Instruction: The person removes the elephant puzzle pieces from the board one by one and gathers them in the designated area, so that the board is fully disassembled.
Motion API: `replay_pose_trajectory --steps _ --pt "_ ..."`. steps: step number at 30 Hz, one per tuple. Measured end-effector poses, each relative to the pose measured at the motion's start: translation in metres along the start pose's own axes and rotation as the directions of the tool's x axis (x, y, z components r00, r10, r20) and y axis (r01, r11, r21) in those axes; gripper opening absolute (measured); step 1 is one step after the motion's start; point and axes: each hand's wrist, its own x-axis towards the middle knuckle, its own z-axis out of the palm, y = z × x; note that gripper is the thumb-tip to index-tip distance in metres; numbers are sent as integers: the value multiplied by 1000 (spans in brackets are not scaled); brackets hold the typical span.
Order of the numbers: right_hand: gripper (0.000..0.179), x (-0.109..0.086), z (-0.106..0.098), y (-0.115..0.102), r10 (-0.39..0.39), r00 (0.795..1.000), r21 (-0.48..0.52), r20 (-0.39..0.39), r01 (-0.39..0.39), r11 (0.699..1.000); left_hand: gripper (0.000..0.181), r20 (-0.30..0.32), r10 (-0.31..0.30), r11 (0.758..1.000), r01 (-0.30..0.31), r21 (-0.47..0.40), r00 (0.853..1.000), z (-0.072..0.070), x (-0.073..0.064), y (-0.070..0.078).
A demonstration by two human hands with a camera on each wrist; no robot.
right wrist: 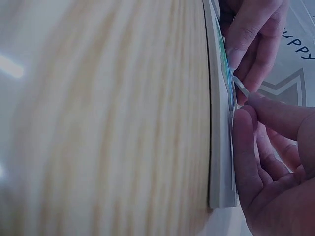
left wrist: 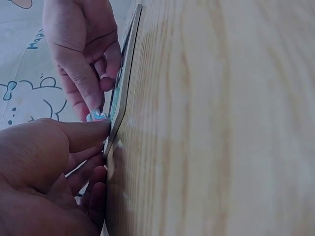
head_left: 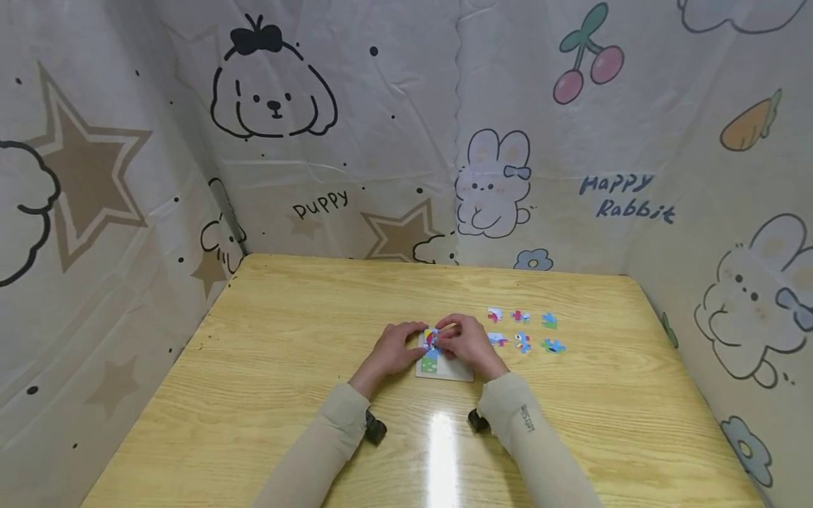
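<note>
A small pale puzzle board (head_left: pixel 454 371) lies flat on the table, with joined jigsaw pieces (head_left: pixel 429 365) in green, blue, yellow and red along its left side. At its left edge my left hand (head_left: pixel 395 348) holds the board, thumb on the top face and fingers curled at the rim. My right hand (head_left: pixel 468 343) reaches over from the right and pinches a jigsaw piece (right wrist: pixel 240 86) between thumb and index finger. In the right wrist view that piece is tilted, close over the board and beside the left thumb. Fingers hide much of the board's upper part.
Right of the board lie several loose jigsaw pieces in two rows, among them a green-blue piece (head_left: pixel 549 321), a red-white piece (head_left: pixel 495 315) and a blue piece (head_left: pixel 553 346). The wooden table (head_left: pixel 286 331) meets printed cloth walls (head_left: pixel 394 141) at the back and sides.
</note>
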Motion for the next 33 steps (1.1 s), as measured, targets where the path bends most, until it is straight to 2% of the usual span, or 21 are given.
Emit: replay_pose_trajectory --steps 11,23,33 --pt "23 -6 -7 -4 -2 1000 -14 -7 1 1000 48 3 8 1000 -8 0 1000 1 0 3" --pt "25 -25 -30 -8 -22 1000 -16 -19 22 1000 47 5 -5 1000 5 -4 1000 0 -2 3" --pt "28 -43 -54 9 -27 1000 30 -4 27 999 47 10 4 1000 -4 7 1000 1 0 1"
